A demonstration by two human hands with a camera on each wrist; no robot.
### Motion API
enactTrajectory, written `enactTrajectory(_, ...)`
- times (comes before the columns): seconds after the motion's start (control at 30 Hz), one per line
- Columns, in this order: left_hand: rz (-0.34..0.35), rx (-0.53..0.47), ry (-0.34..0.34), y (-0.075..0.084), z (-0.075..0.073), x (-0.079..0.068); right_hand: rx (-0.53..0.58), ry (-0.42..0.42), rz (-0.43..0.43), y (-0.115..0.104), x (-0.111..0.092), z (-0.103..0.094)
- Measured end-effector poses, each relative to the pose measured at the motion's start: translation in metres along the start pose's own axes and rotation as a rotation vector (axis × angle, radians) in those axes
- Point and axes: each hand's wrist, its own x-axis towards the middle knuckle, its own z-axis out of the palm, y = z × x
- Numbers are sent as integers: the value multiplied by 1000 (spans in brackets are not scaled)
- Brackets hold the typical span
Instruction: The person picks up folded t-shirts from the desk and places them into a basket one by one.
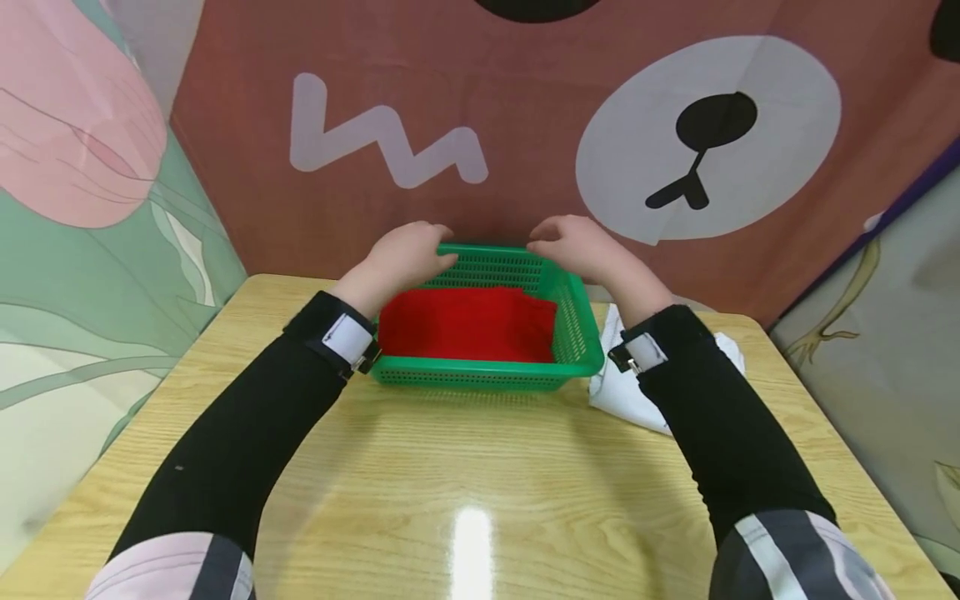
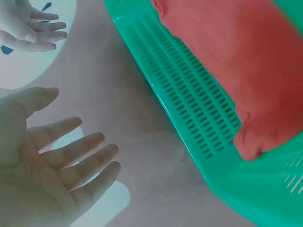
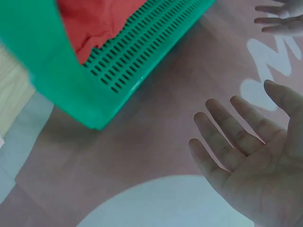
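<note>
A green plastic basket (image 1: 577, 333) with slotted walls stands on the table, and a folded red cloth (image 1: 468, 325) lies inside it. Over the basket's far left corner is my left hand (image 1: 401, 254), its fingers spread and holding nothing. My right hand (image 1: 581, 248) hovers above the far right corner, also with nothing in it. In the left wrist view the left palm (image 2: 42, 175) shows with fingers apart, beside the basket's rim (image 2: 161, 106). The right wrist view shows the right palm (image 3: 255, 161) likewise, fingers loosely extended and apart from the basket wall (image 3: 128, 61).
A folded white cloth (image 1: 626, 392) lies on the table right of the basket, partly under the right forearm in view. The wooden table (image 1: 450, 467) ends just behind the basket, where a brown printed curtain (image 1: 525, 125) hangs. Patterned fabric (image 1: 885, 275) covers the right side.
</note>
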Motion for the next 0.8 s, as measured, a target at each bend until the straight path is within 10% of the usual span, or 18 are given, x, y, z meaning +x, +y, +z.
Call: enactTrajectory(0.8, 114, 121, 159, 52, 49, -29, -87, 11, 65, 59, -102, -11)
